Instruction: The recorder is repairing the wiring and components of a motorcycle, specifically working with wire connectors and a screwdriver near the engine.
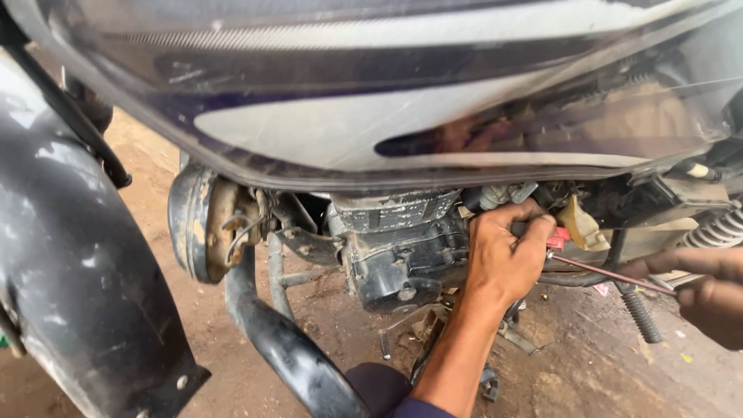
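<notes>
My left hand (503, 259) reaches up from the bottom centre, under the motorcycle's fuel tank (371, 85). Its fingers are curled around a dark part beside the black engine block (402, 248). A small red piece (559, 237) sits right at its fingertips. From that red piece a thin metal rod (611, 272) slants down to the right. My right hand (700, 290) comes in from the right edge and pinches the rod's near end. What the red piece is fixed to is hidden behind the left fingers.
The curved black exhaust pipe (286, 340) runs below the engine. A black front mudguard (70, 255) fills the left side. A rusty round drum (205, 224) sits left of the engine, a coil spring (720, 228) at the right. Small metal parts (433, 325) lie on the dirt ground.
</notes>
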